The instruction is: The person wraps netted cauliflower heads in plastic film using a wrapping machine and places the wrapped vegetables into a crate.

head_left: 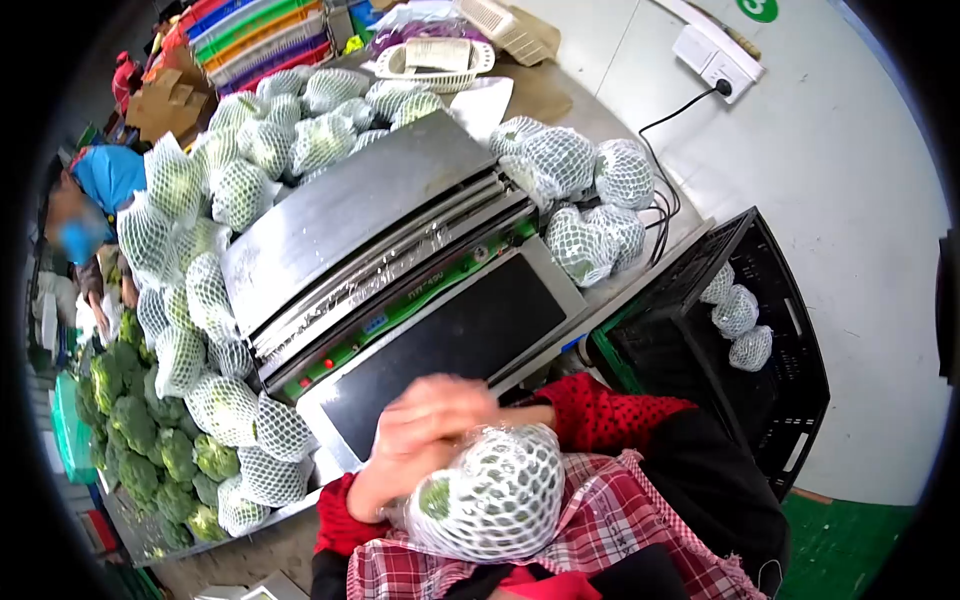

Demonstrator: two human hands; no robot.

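Close to my chest is a broccoli head in a white foam net, with green showing through a gap and clear film around part of it. My left hand is blurred, its fingers curled together over the upper side of this bundle. From the right sleeve comes my right hand, mostly hidden behind the net and the left hand, so its fingers do not show. Just beyond the hands lies the dark plate of a wrapping machine with a steel cover.
Several netted broccoli heads ring the machine's left and back, with more netted heads on its right. Bare broccoli is piled at far left. A black crate holds netted pieces. A cable runs to a wall socket. Another person's hand shows at left.
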